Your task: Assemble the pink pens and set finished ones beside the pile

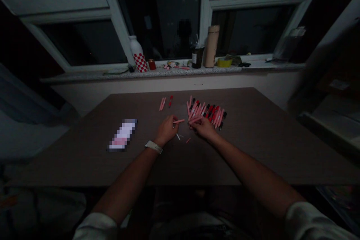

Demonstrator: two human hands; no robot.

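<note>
My left hand (166,130), with a pale watch on the wrist, is closed on a pink pen barrel (179,121) that points right. My right hand (204,126) is closed on another pink pen piece (195,120) just beside it, at the near edge of a pile of several pink, red and black pens (208,111). Two small loose bits lie on the brown table (253,146) between and below my hands: a white one (178,136) and a pink one (188,140). Three more pens (165,102) lie apart, further back.
A phone (122,135) with a lit screen lies on the table to the left. The windowsill behind holds a red-and-white checked bottle (138,54), a tall beige flask (212,46), a dark jar (197,57), a yellow tape roll (224,62) and small items.
</note>
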